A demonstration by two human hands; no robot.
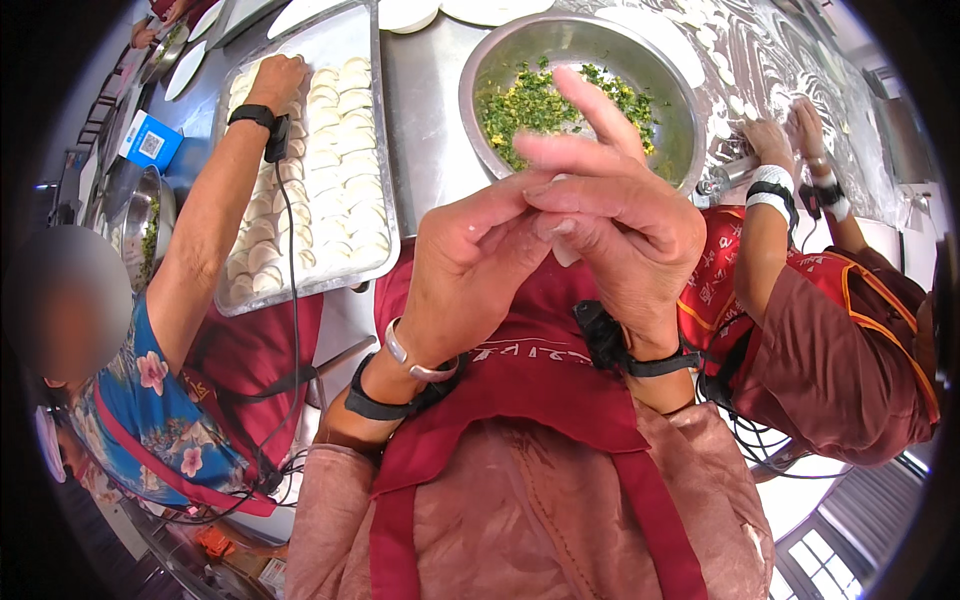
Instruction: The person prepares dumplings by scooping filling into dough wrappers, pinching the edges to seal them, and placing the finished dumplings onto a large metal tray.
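Note:
My left hand (476,259) and my right hand (637,217) meet in front of my chest, over the dark red apron (525,390). Between their thumbs and forefingers they pinch a small white dumpling (568,253). Most of it is hidden behind the fingers; a pale piece shows below the thumbs. Two fingers of the right hand stick up, slightly blurred. Just beyond the hands is a wide steel bowl (480,97), with chopped green and yellow filling (525,105) spread across its bottom.
Left of the bowl, a metal tray (388,187) holds rows of dumplings (352,157); a co-worker's hand (279,79) reaches into it, trailing a black cable (289,217). At right, another person's hands (772,139) work on the floured table (757,45). White plates (495,9) stand behind.

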